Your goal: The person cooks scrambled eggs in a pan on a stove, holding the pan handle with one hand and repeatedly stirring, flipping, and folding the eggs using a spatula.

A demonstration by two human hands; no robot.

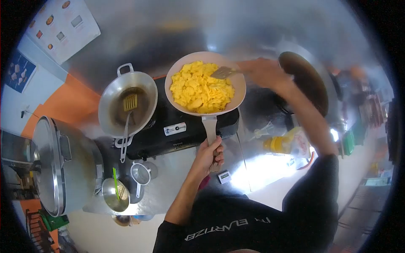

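Note:
My left hand [209, 154] is wrapped round the handle of a light frying pan [241, 90] on the black stove. Yellow scrambled eggs [196, 88] in soft lumps cover most of the pan's bottom. Over the pan's right rim reaches my right hand [263, 72], blurred, with its fingers closed on a spatula [223, 72]. The spatula's flat blade touches the eggs at their upper right edge. Much of its handle is hidden by the hand.
Left of the pan stands a metal wok [105, 103] with a slotted turner [130, 102] in it. A big lidded pot [78, 168], a small bowl [110, 202] and a strainer [141, 173] are nearer. Rightward are a dark pan [306, 80], a yellow-capped bottle [276, 144] and a timer [224, 177].

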